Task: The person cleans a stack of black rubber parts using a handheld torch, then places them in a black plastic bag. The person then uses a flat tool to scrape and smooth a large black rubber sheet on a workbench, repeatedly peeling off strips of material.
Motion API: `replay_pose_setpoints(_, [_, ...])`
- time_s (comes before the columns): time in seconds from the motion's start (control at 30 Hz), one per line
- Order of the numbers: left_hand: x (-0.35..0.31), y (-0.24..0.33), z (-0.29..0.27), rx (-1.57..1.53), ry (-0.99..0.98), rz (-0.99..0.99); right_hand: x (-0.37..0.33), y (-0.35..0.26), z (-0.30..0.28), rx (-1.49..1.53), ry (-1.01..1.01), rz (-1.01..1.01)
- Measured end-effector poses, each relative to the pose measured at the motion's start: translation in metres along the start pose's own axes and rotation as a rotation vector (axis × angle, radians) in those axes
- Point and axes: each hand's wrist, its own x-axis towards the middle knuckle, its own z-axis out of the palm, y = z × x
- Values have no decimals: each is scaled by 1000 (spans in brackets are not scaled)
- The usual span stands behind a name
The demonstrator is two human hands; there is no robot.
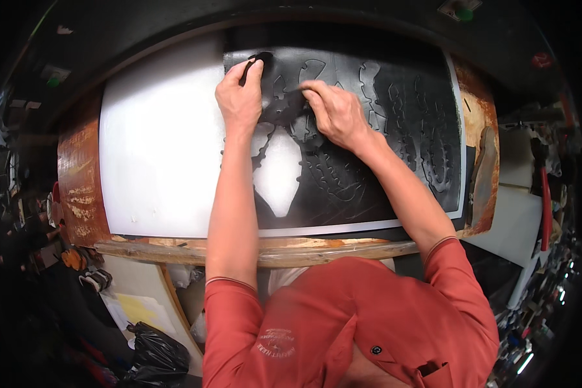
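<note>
A black, leather-like sheet lies over the right part of a white board. Curved, notched outlines are cut into it. My left hand is closed in a pinch on a thin black piece at the sheet's upper left edge. Further right, my right hand pinches another dark bit of black material, slightly blurred; whether both bits belong to one piece I cannot tell. Below and between my hands, a pointed white gap in the sheet shows the board underneath.
The board rests on a worn wooden table with a wooden rail along its near edge. A flat dark strip lies at the right end. A black plastic bag sits at lower left, and a dark machine part spans the far side.
</note>
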Motion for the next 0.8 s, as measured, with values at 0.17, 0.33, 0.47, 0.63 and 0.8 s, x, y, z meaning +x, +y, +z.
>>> replay_pose_setpoints(0.17, [-10, -11, 1, -492, -15, 25, 19, 14, 37, -186, -4, -15])
replay_pose_setpoints(0.33, [-43, 9, -39, -850, -14, 46, 24, 20, 47, -238, 55, -110])
replay_pose_setpoints(0.47, [-81, 14, -52, -827, -41, -26, 29, 24, 47, -152, 27, -21])
replay_pose_setpoints(0.63, [-97, 21, -50, -666, 45, -240, 18, 20, 14, 682, 158, 430])
replay_pose_setpoints(0.8, [-82, 41, -40, -310, -157, -418, 11, 27, -46, 886, 501, 388])
